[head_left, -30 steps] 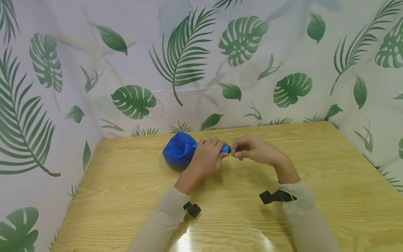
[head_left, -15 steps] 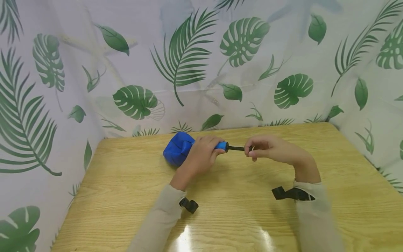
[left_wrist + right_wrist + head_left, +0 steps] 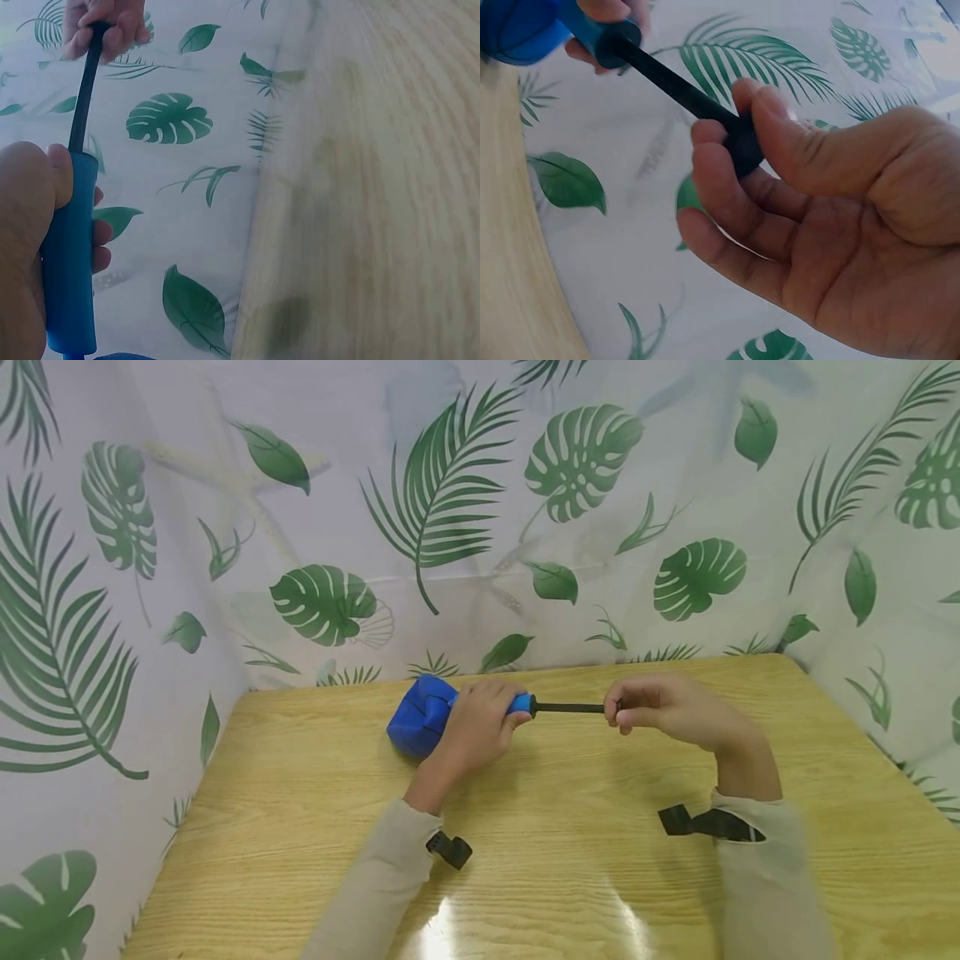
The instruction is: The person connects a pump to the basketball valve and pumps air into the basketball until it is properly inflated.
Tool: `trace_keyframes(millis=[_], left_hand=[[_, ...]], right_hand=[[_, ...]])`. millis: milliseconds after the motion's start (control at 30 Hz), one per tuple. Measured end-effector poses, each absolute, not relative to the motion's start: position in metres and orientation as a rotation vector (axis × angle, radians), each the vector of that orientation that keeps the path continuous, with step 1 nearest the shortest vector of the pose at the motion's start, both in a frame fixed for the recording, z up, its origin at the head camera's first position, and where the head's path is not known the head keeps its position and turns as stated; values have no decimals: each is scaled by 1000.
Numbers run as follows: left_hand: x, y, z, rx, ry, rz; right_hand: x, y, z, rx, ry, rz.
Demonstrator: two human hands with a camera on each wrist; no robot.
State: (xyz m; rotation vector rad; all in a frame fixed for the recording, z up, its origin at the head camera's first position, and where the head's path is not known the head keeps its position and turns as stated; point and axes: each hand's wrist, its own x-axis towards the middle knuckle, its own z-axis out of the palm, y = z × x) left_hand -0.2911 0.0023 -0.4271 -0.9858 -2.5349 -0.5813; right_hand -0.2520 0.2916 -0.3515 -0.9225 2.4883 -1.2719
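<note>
A partly collapsed blue ball [image 3: 415,718] with black lines lies near the table's back edge. Beside it, my left hand [image 3: 477,723] grips the blue barrel [image 3: 71,262] of a hand pump, which points toward the ball; their joint is hidden behind the hand in the head view. From the barrel's right end a thin black plunger rod [image 3: 570,707] stands well out. My right hand [image 3: 678,714] pinches the black knob [image 3: 745,146] at the rod's end between thumb and fingers. Both hands are above the tabletop.
The wooden table [image 3: 570,860] reaches back to a white cloth wall [image 3: 465,635] printed with green leaves. Similar cloth borders it at the left and right. Each sleeve carries a black wrist device [image 3: 450,850].
My right hand has moved to the right with the knob, drawing the plunger rod far out of the barrel. My left hand has shifted slightly left, still gripping the pump beside the ball.
</note>
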Motion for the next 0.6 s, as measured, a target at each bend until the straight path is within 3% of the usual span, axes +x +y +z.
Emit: trace_keyframes(millis=[600], left_hand=[[-281, 20, -435, -1017, -2534, -493]], right_hand=[[-268, 237, -377, -790, 2446, -1304]])
